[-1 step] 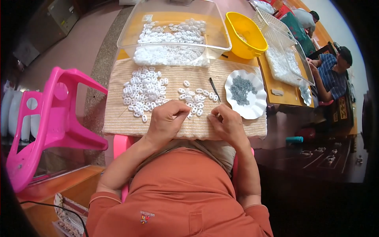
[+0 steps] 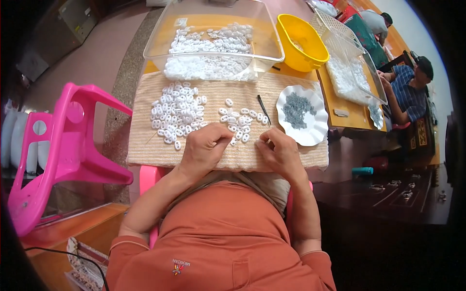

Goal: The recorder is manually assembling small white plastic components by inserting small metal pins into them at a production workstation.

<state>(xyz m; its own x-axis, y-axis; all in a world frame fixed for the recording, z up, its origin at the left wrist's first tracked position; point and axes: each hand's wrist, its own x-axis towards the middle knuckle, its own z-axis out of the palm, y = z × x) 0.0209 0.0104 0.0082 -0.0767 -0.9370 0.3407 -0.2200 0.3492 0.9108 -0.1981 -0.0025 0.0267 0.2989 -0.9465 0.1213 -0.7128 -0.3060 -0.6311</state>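
Note:
My left hand (image 2: 205,146) rests at the front of a beige striped towel (image 2: 145,102), its thumb and fingertips pinched together. To the right of it, my right hand (image 2: 282,151) is also closed in a pinch. Whatever either hand holds is too small or hidden to make out. Just beyond my left hand lies a large pile of white oval pieces with two holes (image 2: 178,107). A smaller group of the same white pieces (image 2: 239,121) lies between and beyond my hands. Near my right hand are a slim black tool (image 2: 263,109) and a white fluted plate (image 2: 316,133) of small grey parts (image 2: 297,110).
A clear plastic bin (image 2: 276,46) of white pieces stands at the table's far side, beside a yellow basin (image 2: 315,60). At left is a pink plastic stool (image 2: 73,145). To the right, a person in a blue checked shirt (image 2: 410,97) sits by another bin (image 2: 361,87).

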